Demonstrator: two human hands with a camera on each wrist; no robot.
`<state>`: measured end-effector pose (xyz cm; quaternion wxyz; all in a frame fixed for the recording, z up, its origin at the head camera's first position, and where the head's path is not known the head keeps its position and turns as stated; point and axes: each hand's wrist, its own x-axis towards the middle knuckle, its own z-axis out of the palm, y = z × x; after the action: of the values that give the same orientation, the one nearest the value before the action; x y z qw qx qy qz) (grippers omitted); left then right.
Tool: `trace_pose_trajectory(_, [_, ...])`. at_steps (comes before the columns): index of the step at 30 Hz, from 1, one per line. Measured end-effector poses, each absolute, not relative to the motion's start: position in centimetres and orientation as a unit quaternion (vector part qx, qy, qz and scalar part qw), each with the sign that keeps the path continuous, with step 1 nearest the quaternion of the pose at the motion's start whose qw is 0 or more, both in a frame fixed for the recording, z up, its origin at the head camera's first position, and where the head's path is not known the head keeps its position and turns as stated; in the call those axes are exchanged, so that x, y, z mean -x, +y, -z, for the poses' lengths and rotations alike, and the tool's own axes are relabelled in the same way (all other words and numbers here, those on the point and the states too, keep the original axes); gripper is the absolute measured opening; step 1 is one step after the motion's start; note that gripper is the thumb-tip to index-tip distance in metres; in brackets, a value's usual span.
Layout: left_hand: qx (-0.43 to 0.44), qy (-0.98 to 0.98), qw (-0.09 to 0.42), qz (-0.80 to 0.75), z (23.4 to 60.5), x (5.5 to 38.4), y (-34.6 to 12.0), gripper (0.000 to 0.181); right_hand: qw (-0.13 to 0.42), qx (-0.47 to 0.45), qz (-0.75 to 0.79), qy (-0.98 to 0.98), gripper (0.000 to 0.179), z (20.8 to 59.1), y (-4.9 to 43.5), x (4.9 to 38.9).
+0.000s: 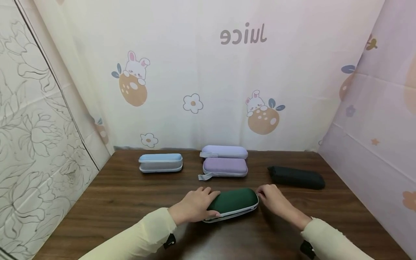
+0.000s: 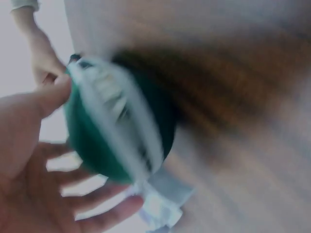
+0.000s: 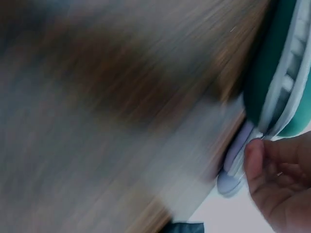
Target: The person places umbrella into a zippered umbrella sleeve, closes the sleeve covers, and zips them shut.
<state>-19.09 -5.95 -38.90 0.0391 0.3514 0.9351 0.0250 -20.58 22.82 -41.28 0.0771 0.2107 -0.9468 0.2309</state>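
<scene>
A green hard-shell zip case (image 1: 234, 200) lies on the table before me, its white-edged zipper seam partly parted. My left hand (image 1: 197, 205) grips the case's left end, thumb along the front seam and fingers over the lid. In the left wrist view the gap in the seam (image 2: 116, 104) shows pale contents, blurred. At the other end, my right hand (image 1: 274, 201) pinches the zipper pull between thumb and forefinger. The right wrist view has those fingertips (image 3: 253, 154) right where the zipper tracks meet; the pull itself is hidden by them.
Behind the green case sit a purple zip case (image 1: 225, 166) and a lavender one (image 1: 224, 151), one behind the other. A blue and grey case (image 1: 160, 162) stands at the back left. A black pouch (image 1: 296, 177) lies to the right on the brown table (image 1: 123, 209).
</scene>
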Motion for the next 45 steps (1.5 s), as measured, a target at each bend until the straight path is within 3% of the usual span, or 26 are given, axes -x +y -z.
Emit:
trace_pose_trajectory(6, [-0.405,0.906,0.114,-0.035,37.2,19.8,-6.6,0.059,0.095,-0.266,-0.184,-0.941,0.009,41.6,23.9,21.6])
trace_pose_trajectory(10, [-0.433,0.891,0.133,-0.024,36.2,20.4,-6.2,0.057,0.136,-0.313,-0.073,-0.937,0.011,41.9,24.1,22.0])
trace_pose_trajectory(14, [-0.449,0.873,0.185,-0.044,35.1,21.0,-5.7,0.048,0.178,-0.362,0.025,-0.915,0.016,41.9,23.8,22.2])
trace_pose_trajectory(16, [-0.464,0.863,0.198,-0.043,34.8,21.2,-5.5,0.055,0.183,-0.371,0.049,-0.909,0.017,42.0,23.6,22.3])
trace_pose_trajectory(18, [-0.49,0.852,0.183,-0.018,34.8,21.1,-5.3,0.067,0.18,-0.372,0.056,-0.909,0.017,42.0,23.4,22.3])
trace_pose_trajectory(20, [-0.526,0.839,0.137,0.03,35.1,21.0,-5.0,0.074,0.171,-0.369,0.059,-0.912,0.017,42.0,23.2,22.5])
trace_pose_trajectory(24, [-0.601,0.79,0.021,0.12,36.0,21.1,-4.2,0.073,0.163,-0.36,0.061,-0.917,0.02,42.1,22.8,22.9])
trace_pose_trajectory(26, [-0.623,0.768,-0.01,0.15,36.2,21.2,-3.6,0.071,0.168,-0.357,0.06,-0.917,0.018,42.1,22.5,23.3])
trace_pose_trajectory(32, [-0.643,0.736,0.008,0.211,36.1,21.1,-1.7,0.075,0.19,-0.36,0.071,-0.91,0.014,42.1,21.6,24.2])
trace_pose_trajectory(38, [-0.64,0.744,0.039,0.186,36.0,21.6,-1.0,0.084,0.197,-0.371,0.115,-0.9,0.024,42.2,21.4,24.5])
trace_pose_trajectory(45, [-0.637,0.75,0.019,0.177,36.3,21.9,-1.4,0.085,0.207,-0.371,0.1,-0.9,0.022,42.4,21.9,24.1])
